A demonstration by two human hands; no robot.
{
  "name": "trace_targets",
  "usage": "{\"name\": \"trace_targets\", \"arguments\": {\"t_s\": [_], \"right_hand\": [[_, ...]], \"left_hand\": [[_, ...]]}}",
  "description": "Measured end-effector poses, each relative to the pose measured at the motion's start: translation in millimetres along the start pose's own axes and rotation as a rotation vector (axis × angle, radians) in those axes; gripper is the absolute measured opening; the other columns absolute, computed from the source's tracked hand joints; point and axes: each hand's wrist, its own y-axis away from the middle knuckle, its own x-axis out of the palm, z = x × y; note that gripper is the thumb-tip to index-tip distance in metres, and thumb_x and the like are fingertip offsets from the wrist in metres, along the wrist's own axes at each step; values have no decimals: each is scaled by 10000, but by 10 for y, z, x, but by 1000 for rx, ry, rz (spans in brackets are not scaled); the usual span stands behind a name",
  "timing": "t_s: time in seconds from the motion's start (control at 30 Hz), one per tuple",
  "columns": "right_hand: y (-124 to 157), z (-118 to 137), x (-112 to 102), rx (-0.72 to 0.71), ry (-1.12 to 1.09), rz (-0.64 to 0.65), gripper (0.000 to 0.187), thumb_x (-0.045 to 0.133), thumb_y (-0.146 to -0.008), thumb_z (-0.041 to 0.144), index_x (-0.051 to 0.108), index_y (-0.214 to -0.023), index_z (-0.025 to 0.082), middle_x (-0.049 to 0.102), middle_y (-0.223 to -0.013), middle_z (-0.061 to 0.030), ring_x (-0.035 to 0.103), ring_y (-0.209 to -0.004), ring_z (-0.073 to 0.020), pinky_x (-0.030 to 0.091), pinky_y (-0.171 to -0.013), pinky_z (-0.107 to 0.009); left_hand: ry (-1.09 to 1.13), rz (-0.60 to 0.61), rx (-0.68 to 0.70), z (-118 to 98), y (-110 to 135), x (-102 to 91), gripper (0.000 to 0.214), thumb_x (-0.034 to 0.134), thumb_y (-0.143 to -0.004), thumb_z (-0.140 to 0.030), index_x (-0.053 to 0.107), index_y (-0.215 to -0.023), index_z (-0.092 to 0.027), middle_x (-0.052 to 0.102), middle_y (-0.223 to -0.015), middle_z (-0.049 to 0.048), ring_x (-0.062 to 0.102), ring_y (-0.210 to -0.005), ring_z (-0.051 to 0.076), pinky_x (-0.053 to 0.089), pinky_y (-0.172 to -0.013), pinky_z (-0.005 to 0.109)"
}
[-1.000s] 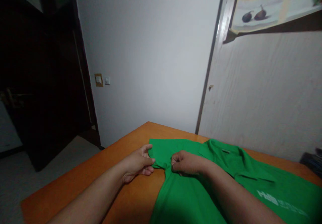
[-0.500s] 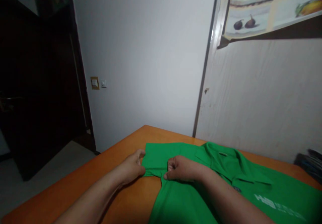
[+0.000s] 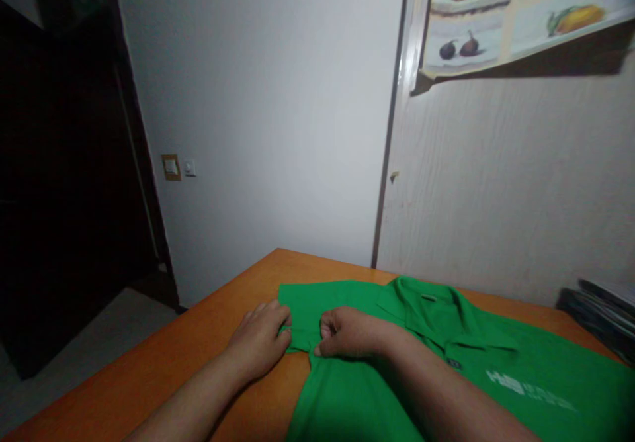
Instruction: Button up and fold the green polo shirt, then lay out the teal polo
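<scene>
Currently one green shirt (image 3: 446, 362) spans the far edge of the tabletop (image 3: 198, 369); bare wood open leftward. Fingers together, left hand (image 3: 258, 341) touches its sleeve (image 3: 303, 306); right hand (image 3: 347, 333), fingers curled, pinches that sleeve.

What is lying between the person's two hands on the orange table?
In the head view, the green polo shirt's short sleeve lies between the left hand and the right hand.

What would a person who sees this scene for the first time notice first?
The bright green polo shirt, spread flat on the orange wooden table low in the view, catches the eye first. At its sleeve on the left of the view, the left hand rests on the hem and the right hand is curled on the fabric beside it. High on the right wall hangs a pale fruit poster.
</scene>
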Motion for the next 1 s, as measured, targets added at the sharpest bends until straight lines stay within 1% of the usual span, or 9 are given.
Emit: {"name": "trace_targets", "arguments": {"t_s": [0.17,0.27,0.37,0.43,0.6,0.73,0.87,0.93,1.0], "right_hand": [[17,38,-24,-4,0,14,307,752,-733,477,600,-782,215,513,-602,72,457,-570,-102,307,-511,-217],[-12,38,-20,-12,24,-7,230,715,-761,418,607,-780,216,519,-604,71,465,-569,-102,313,-515,-215],[-47,12,-4,-24,58,-49,97,630,-804,310,617,-794,214,522,-615,72,469,-576,-97,320,-529,-210],[-62,-15,14,-38,82,-76,78,594,-822,284,623,-807,213,524,-622,71,475,-585,-97,324,-538,-207],[-82,-39,55,-39,134,-146,121,596,-836,298,668,-874,208,606,-702,46,512,-651,-113,337,-558,-205],[-58,116,6,-25,233,-148,172,610,-841,329,717,-908,212,686,-799,5,543,-689,-144,352,-566,-225],[156,303,-152,15,208,-48,222,655,-824,388,741,-930,212,709,-800,-6,563,-667,-162,388,-570,-247],[375,296,-256,22,193,-103,221,663,-832,389,740,-919,201,716,-820,-17,581,-699,-167,400,-595,-250],[670,185,-363,22,186,-238,215,643,-865,375,733,-915,187,725,-874,-36,603,-769,-172,411,-641,-246]], "left_hand": [[-91,-74,-59,-53,-1,-54,313,446,-974,-465,617,-870,-224,645,-963,65,583,-958,261,379,-801,370],[-64,-133,99,-172,8,-76,320,432,-995,-474,616,-916,-225,639,-978,61,568,-984,253,374,-844,378],[-8,-56,318,-265,30,-39,315,419,-1010,-465,612,-927,-231,634,-950,39,560,-953,232,373,-852,372],[-7,-12,387,-283,36,13,280,455,-997,-448,611,-914,-230,633,-935,32,558,-928,229,372,-843,373],[-46,-47,392,-252,-1,132,172,546,-933,-373,597,-880,-218,632,-942,41,559,-930,239,371,-820,372],[-71,-78,394,-237,-23,160,132,555,-904,-341,597,-876,-219,636,-958,47,563,-939,241,370,-823,372],[-116,-86,394,-238,-19,133,160,522,-908,-356,603,-881,-221,634,-936,52,570,-934,249,370,-818,378],[-131,-85,389,-243,-14,111,173,512,-907,-365,604,-879,-221,633,-920,52,575,-932,252,372,-821,380],[-138,-80,387,-245,-7,97,188,499,-910,-373,607,-881,-221,635,-919,55,580,-936,254,378,-832,383]]}}
